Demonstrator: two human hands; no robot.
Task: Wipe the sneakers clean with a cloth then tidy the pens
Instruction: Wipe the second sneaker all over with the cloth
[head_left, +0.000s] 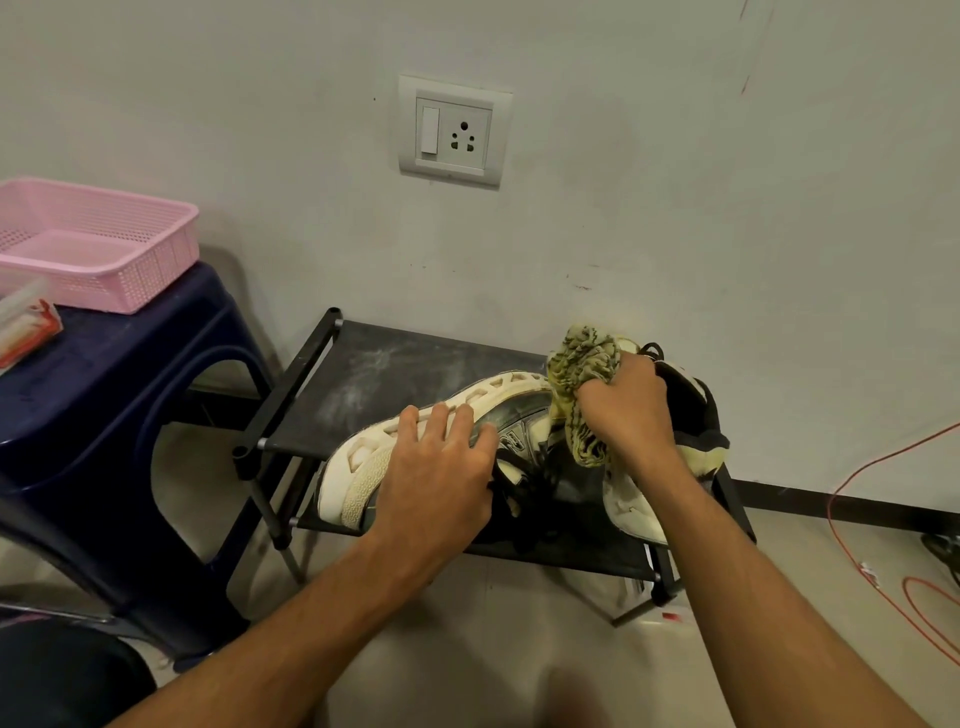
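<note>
Lays the left hand (441, 457) flat on the near sneaker (358, 462), fingers spread and almost straight over the white sole rim and dark upper; grips nothing. Clenches the right hand (628, 410) tight round a bunched yellow-and-black cloth (576, 364), pressed to the heel end of the same sneaker. Rests that sneaker tipped on its side on the top shelf of the black rack (374, 374), laces toward the camera. Locates the second sneaker (693, 410) just behind the right hand, on the same shelf. Further left, carries a pink basket (104, 249) on a dark blue stool (104, 374), beside a red-and-white pack (26, 327) cut by the frame edge, contents unreadable. Mounts a socket plate (454, 132) on the wall behind.
</note>
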